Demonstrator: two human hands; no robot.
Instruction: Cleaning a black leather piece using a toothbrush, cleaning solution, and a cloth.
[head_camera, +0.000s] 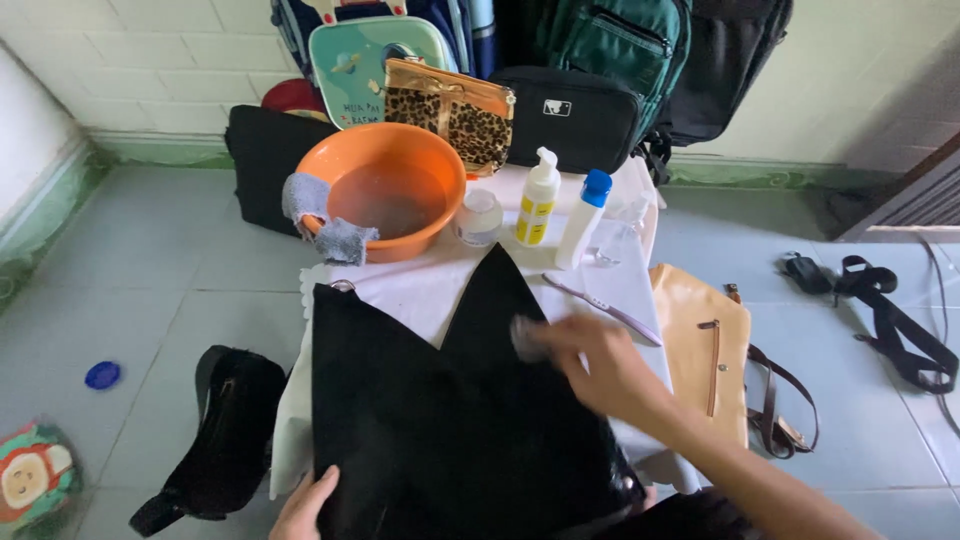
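Observation:
A large black bag (440, 410) lies flat on a small table covered with a white cloth (420, 285). My right hand (590, 360) presses a small grey cloth (525, 337) against the bag's upper part; the hand is blurred. At the bag's near left corner, my left hand (305, 505) holds its lower edge. Behind the bag stand an orange basin (385, 190) with a grey rag (325, 225) over its rim, a small white jar (479, 216), a white pump bottle (538, 198) and a white bottle with a blue cap (582, 218). A toothbrush (600, 305) lies beside the bag.
A tan shoulder bag (705, 345) leans at the table's right. A black waist bag (225, 435) lies on the tiled floor at left, near a blue lid (102, 375). Backpacks, a leopard-print pouch (455, 112) and a black pouch (570, 115) line the wall. Black straps (890, 320) lie at right.

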